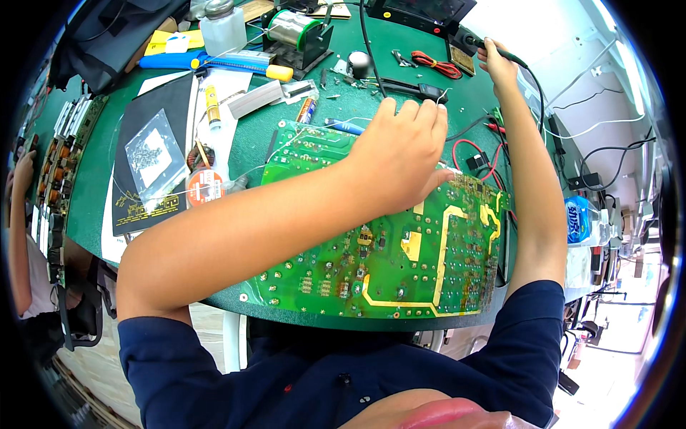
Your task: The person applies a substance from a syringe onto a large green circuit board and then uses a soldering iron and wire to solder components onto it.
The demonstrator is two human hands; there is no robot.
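My left hand (404, 154) reaches across a large green circuit board (336, 275), its fingers curled together. A thin silvery solder wire (444, 94) sticks out past those fingertips. At the far right my right arm is stretched out, and my right hand (498, 68) is closed round a soldering iron (509, 57) with a black cable. The iron's front end points left, beside a small holder; its tip is hard to make out. The board lies solder side up near the table's front edge, partly under my left forearm, with brownish stains on its right side.
A solder spool on a stand (289, 30), a blue-yellow cutter (214, 63), and a black notebook (146, 211) with a small bag (153, 157) lie left. Red-labelled reel (205, 187), red leads (437, 64) and black cables surround the board. Another person's arm (20, 214) shows far left.
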